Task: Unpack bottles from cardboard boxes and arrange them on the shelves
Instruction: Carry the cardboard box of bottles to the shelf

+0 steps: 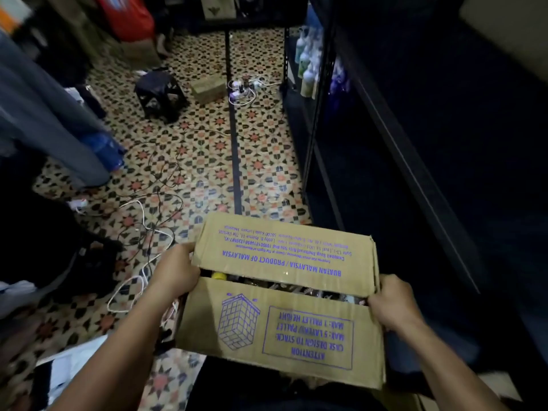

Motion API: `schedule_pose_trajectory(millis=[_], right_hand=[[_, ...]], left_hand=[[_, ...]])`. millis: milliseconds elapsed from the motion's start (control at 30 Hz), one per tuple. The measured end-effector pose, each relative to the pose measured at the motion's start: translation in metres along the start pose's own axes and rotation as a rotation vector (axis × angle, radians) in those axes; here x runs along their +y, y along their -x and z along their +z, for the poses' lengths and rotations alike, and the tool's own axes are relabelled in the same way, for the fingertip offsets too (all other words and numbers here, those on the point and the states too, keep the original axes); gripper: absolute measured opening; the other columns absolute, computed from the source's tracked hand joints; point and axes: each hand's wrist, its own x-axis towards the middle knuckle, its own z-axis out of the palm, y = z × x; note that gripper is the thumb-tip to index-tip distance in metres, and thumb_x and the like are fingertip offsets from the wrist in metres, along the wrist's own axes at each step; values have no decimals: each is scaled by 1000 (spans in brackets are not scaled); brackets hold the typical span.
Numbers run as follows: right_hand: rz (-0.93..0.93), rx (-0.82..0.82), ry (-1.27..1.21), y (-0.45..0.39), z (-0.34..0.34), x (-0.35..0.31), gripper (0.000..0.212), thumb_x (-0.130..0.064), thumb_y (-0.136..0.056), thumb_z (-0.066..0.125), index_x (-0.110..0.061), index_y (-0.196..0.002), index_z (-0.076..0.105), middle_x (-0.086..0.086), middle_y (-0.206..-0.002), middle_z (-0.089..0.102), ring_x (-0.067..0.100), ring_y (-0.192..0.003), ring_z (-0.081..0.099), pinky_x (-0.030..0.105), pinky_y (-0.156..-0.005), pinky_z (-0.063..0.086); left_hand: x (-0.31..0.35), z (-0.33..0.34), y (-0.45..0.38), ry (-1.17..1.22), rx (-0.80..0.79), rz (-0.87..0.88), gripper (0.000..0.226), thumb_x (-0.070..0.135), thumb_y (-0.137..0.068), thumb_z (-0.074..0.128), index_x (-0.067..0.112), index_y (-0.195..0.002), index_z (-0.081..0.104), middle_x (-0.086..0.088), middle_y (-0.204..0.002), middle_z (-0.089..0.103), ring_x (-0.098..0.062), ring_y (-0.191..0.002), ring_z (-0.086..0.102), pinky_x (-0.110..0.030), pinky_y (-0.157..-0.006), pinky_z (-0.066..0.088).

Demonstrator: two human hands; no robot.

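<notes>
Carrying the cardboard box (284, 304) toward the shelves (370, 137) at 1 o'clock
Left hand (175, 271) and right hand (391, 304) each grip an end; keep it level so the bottles (219, 275) inside stay put

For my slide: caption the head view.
Both hands, left and right, grip a box beside shelves.

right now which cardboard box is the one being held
The big cardboard box with blue print at the bottom of the view: the left hand and right hand grip its ends. The small box sits untouched on the floor near the stool.
</notes>
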Motion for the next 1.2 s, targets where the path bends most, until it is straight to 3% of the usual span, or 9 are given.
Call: schedule_pose_trajectory(millis=[133, 233, 367, 467, 600, 667, 767, 933, 1200], right_hand=[[65, 41, -33, -43, -5, -11, 17, -5, -85, 66, -8, -69, 68, 6, -70, 71, 19, -65, 66, 28, -48, 44], [150, 61, -97, -69, -8, -22, 25, -4, -85, 66, -10, -60, 65, 3, -64, 69, 17, -61, 65, 26, -48, 42], [321, 94, -205, -94, -12, -34, 33, -7, -85, 70, -10, -53, 63, -2, -55, 65, 10, -54, 59, 23, -46, 40], [421, 151, -294, -106, -18, -48, 23, -17, -86, 70, -10, -64, 65, 4, -67, 68, 14, -59, 62, 23, -45, 46], [545, 216, -335, -111, -8, -48, 30, -37, -86, 62, -7, -90, 67, 4, -82, 70, 13, -71, 68, 24, -48, 55], [617, 269, -366, -108, 3, -44, 34, -45, -81, 61, -13, -89, 67, 1, -83, 72, 14, -73, 69, 30, -56, 59], [655, 347, -413, -93, -1, -67, 25, -33, -88, 65, -16, -70, 67, -3, -72, 70, 10, -66, 66, 21, -53, 49], [755, 438, -445, -68, 18, -67, 23, -20, -90, 64, -10, -71, 72, 0, -73, 72, 9, -66, 64, 26, -59, 52], [886, 480, -443, -28, 54, -78, 12, -10, -84, 64, -10, -72, 65, 9, -80, 71, 26, -81, 68, 31, -68, 51]], left_hand=[[42, -10, -65, -89, -34, 77, 44, 7, -86, 65, 23, -127, 71, -13, -113, 74, -33, -107, 66, -30, -65, 39], [82, -14, -122, -95, -97, 163, 42, 9, -89, 66, 23, -128, 70, -11, -108, 75, -29, -94, 68, -26, -57, 42], [131, -17, -201, -97, -235, 275, 35, 18, -89, 73, 22, -124, 71, -7, -113, 74, -24, -103, 68, -32, -74, 53], [177, -18, -254, -146, -318, 405, 23, 24, -88, 75, 26, -110, 69, 2, -100, 71, -16, -92, 65, -31, -77, 54], [233, -9, -316, -235, -399, 587, 30, 16, -90, 69, 27, -117, 72, 3, -103, 76, -16, -93, 69, -31, -76, 56], [258, -1, -333, -302, -426, 681, 30, 13, -87, 69, 27, -113, 73, 1, -102, 78, -21, -95, 72, -33, -73, 58], [285, 12, -344, -411, -437, 806, 32, 11, -89, 67, 33, -112, 68, -5, -106, 77, -26, -102, 70, -20, -56, 43], [309, 34, -350, -461, -507, 915, 43, 5, -85, 63, 20, -124, 72, -7, -115, 75, -29, -109, 68, -30, -81, 53], [299, 48, -339, -474, -578, 968, 46, 2, -80, 67, 22, -121, 73, -6, -104, 77, -28, -99, 70, -27, -71, 48]])
